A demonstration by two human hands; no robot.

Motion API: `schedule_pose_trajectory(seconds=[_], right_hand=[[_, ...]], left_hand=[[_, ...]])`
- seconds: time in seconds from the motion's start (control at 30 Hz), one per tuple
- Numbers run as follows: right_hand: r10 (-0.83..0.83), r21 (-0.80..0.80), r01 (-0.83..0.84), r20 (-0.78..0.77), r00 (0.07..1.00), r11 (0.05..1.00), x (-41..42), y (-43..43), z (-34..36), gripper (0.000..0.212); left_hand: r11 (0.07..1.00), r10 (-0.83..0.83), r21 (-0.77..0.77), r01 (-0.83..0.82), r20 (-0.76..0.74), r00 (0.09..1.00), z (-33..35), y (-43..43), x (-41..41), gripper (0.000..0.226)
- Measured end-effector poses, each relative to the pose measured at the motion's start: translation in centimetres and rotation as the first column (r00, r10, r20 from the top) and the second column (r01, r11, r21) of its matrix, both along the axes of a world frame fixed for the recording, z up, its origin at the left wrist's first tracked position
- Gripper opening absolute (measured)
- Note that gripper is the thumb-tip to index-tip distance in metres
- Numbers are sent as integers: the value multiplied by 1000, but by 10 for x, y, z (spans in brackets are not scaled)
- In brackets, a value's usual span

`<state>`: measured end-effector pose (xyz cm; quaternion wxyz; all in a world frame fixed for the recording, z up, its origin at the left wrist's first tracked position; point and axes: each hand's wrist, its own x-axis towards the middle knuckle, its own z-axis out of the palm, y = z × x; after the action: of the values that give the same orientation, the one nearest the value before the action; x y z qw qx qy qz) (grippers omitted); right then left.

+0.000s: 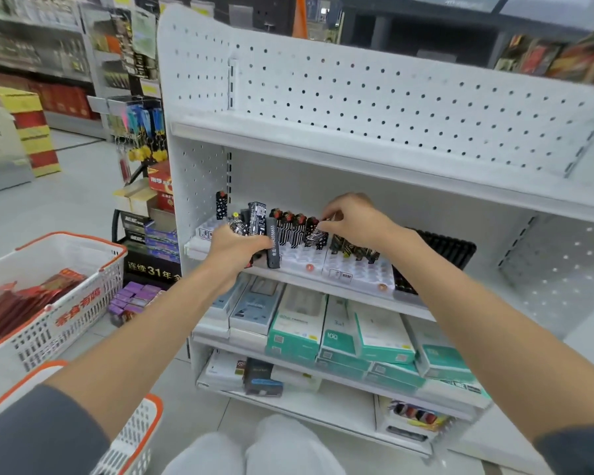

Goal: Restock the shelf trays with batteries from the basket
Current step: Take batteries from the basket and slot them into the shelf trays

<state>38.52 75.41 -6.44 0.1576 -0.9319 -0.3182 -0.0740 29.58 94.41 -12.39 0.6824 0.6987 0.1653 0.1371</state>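
Black patterned batteries (290,231) stand upright in white slotted trays (357,272), the orange-rimmed basket (93,303) well left.

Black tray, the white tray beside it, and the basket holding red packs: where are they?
black tray (455,250): head view, on its right end.
white tray (359,273): head view, on its front slots.
basket (79,311): head view, on its side wall.

Bright, even overhead store light; soft shadows under shelves; wide-angle bowing at edges; slight blur throughout.

My one camera sits on my head; it looks forward and down, close on the shelf (323,138).
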Motion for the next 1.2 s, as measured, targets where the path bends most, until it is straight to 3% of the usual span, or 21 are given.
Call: schedule_pose_trajectory(seconds=[0.17, 0.23, 0.37, 0.6, 0.83, 0.9, 1.03, 1.1, 1.2], right_hand=[[26, -11, -25, 26, 999, 1000, 4, 7, -7, 22], [23, 25, -24, 29, 999, 999, 5, 10, -7, 25], [10, 63, -15, 73, 997, 998, 6, 16, -9, 17], [6, -29, -1, 181, 983, 1000, 9, 23, -17, 21], [15, -121, 21, 289, 957, 992, 10, 22, -19, 27], [53, -130, -18, 267, 962, 991, 8, 17, -17, 22], [43, 238, -53, 45, 998, 970, -16, 11, -6, 24], [76, 319, -43, -93, 993, 947, -30, 12, -3, 21], [169, 422, -38, -277, 946, 906, -43, 17, -7, 37]], left_hand=[[1000, -26, 0, 26, 16, 1000, 2, -5, -4, 45], [1000, -22, -8, 22, 8, 1000, 1, -4, -3, 31], [1000, -15, -10, 15, 2, 1000, 1, -2, -4, 30], [1000, -18, -15, 19, 36, 999, -1, -2, -6, 38], [999, -19, -34, 20, 37, 999, -4, 1, -7, 24], [998, -10, -68, 12, 31, 999, -4, 3, -7, 22], [976, 16, -216, -8, 35, 999, 0, 7, -5, 21], [957, 24, -290, -7, 55, 998, 5, 4, -4, 14], [935, 48, -355, -15, 85, 995, 11, -4, -3, 12]])
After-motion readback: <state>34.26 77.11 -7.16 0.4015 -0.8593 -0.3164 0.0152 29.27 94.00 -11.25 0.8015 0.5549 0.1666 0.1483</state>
